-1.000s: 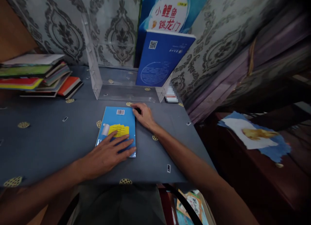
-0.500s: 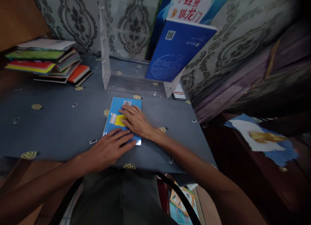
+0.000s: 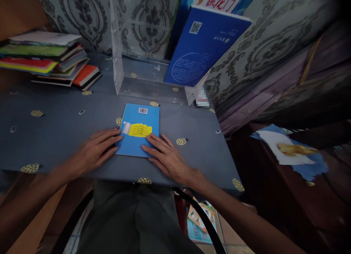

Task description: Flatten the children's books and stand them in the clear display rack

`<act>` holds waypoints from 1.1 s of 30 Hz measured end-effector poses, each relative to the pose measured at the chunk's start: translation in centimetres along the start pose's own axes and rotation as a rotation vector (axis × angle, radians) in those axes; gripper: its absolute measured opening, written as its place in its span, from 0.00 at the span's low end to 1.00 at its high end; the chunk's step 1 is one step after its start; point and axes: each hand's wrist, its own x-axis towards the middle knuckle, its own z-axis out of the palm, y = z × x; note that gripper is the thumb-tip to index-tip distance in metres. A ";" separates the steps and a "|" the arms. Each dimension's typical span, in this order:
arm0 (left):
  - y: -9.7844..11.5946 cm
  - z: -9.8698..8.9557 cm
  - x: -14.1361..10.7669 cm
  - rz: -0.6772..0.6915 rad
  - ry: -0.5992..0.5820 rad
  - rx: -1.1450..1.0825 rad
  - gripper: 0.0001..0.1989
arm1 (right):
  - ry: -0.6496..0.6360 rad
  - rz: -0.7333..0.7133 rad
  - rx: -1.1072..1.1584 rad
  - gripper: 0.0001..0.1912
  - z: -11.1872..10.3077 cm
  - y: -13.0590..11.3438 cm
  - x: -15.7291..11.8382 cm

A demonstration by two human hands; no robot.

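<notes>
A light-blue book point(image 3: 138, 146) with a yellow patch and a barcode lies flat on the table, its spread of text facing me upside down. My left hand point(image 3: 97, 151) rests at the book's left edge, fingers stretched out and fingertips touching it. On the lower right part of the cover lies my right hand point(image 3: 167, 155), fingers extended and slightly apart. Neither hand grips the book.
Behind the book stands a clear acrylic rack point(image 3: 153, 91) holding a dark-blue book point(image 3: 197, 49) and a larger picture book. A stack of books point(image 3: 52, 62) sits at the left of the patterned table point(image 3: 68, 118). A torn-looking cloth point(image 3: 290, 151) lies at the right.
My left hand has slid off the cover to the book's left edge. My right hand has moved down toward the lower right, uncovering the barcode and yellow patch. The view has shifted slightly.
</notes>
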 end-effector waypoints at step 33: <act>-5.0 1.5 6.3 -0.119 -0.167 -0.092 0.27 | -0.063 -0.002 0.076 0.23 -0.7 3.1 9.6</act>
